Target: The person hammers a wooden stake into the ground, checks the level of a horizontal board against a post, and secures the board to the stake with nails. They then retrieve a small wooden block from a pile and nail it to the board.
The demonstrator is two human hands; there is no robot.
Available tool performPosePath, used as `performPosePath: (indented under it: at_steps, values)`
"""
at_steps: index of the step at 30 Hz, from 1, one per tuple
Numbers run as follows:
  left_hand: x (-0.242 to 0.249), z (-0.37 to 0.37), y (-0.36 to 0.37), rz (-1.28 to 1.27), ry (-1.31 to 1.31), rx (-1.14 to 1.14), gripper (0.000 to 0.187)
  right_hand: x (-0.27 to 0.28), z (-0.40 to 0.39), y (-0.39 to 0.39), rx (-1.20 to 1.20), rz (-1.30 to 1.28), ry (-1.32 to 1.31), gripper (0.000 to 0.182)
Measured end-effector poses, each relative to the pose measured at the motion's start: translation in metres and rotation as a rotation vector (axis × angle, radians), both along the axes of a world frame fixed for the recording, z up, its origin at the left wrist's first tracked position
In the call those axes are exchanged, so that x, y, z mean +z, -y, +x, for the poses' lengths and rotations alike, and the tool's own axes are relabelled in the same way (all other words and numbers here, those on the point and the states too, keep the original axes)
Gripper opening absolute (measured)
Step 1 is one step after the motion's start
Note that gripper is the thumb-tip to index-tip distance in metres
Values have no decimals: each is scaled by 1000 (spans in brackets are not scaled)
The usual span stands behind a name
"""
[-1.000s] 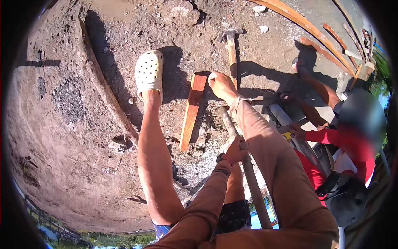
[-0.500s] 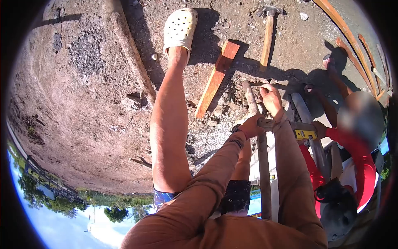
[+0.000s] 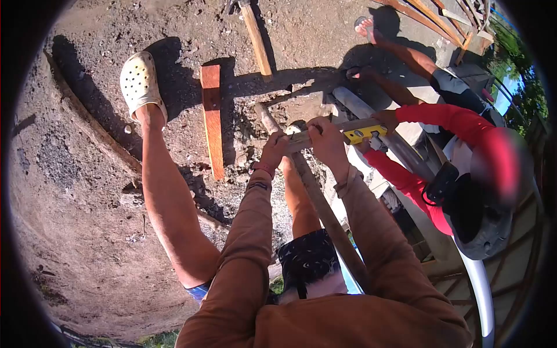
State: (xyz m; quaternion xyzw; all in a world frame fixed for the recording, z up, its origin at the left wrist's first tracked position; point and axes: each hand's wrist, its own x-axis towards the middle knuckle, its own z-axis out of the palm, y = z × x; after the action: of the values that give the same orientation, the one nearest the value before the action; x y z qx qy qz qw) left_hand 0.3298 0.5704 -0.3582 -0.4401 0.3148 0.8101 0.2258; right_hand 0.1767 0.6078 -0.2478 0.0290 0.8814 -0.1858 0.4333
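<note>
My left hand [image 3: 275,152] is closed around the near end of a short wooden board [image 3: 299,142], where it crosses a long upright wooden stake [image 3: 325,211]. Closed over the same board, a little to the right, is my right hand [image 3: 328,145]. A yellow spirit level [image 3: 364,134] lies along the board beyond my right hand. A co-worker's hands [image 3: 385,120] are at the level and the board's far end. Part of the board is hidden under the fingers.
A reddish pointed wooden stake [image 3: 212,124] lies on the dirt, with a hammer [image 3: 255,37] above it. A long pole [image 3: 96,124] lies at the left. The co-worker in red sleeves [image 3: 449,119] stands right, by a thick beam [image 3: 383,133]. Loose lumber [image 3: 435,23] lies top right.
My right hand has come down from beside the stake's top onto the board. My left hand stays on the board. The view has turned, shifting the ground objects left.
</note>
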Motion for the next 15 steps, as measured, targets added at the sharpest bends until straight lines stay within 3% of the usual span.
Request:
performPosePath:
  at_steps: [2, 5, 6, 7, 10, 12, 15]
  values:
    - [-5, 1, -1, -26, 55, -2, 23, 14, 10, -7, 95, 61, -2, 21]
    - [-24, 11, -17, 5, 77, 92, 23, 45, 34, -14, 182, 302, 342, 25]
    - [-32, 16, -25, -6, 99, 123, 25, 52, 45, -27, 309, 287, 433, 23]
    - [-34, 16, -26, 2, 92, 115, 25, 63, 59, -37, 375, 221, 332, 22]
    - [-39, 17, -27, -31, 252, 174, 27, 78, 82, -57, 226, 309, 389, 31]
    - [-46, 22, -22, 28, 287, 258, 26, 77, 85, -61, 161, 363, 652, 44]
    - [-53, 27, -24, 129, 390, 423, 26, 82, 76, -51, -32, 353, 606, 56]
